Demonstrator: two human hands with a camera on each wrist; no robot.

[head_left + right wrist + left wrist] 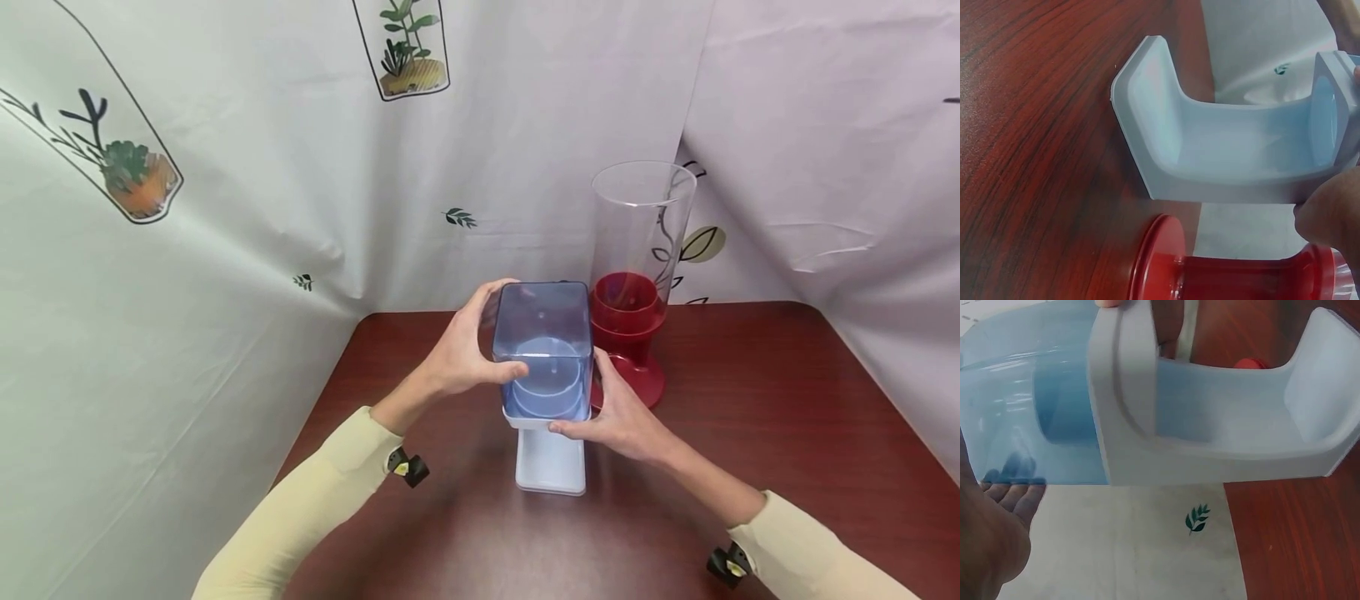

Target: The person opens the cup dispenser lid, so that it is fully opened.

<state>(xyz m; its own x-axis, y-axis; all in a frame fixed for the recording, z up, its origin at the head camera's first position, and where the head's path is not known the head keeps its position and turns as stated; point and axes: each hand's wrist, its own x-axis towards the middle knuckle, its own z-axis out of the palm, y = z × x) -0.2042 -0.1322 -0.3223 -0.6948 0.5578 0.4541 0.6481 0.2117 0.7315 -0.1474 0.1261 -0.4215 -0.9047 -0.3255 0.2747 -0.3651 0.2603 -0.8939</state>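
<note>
Both hands hold a dispenser with a see-through blue box-shaped container [542, 321] on a white stand [551, 462], in the middle of the head view. The left hand [465, 350] grips the container's left side, thumb across the front face. At the lower right corner the right hand [622, 417] holds it, its thumb along the white rim. In the left wrist view the stand's curved back [1229, 406] and a raised round collar show. The right wrist view shows the stand's foot [1147, 119] and its round opening. Some of the right fingers are hidden behind the container.
Close behind to the right stands a red pedestal [630, 325] carrying a tall clear cylinder [637, 225] with an open top. Everything is over a dark red wood-grain table [772, 417]. A white cloth [525, 167] with plant prints hangs behind and at both sides.
</note>
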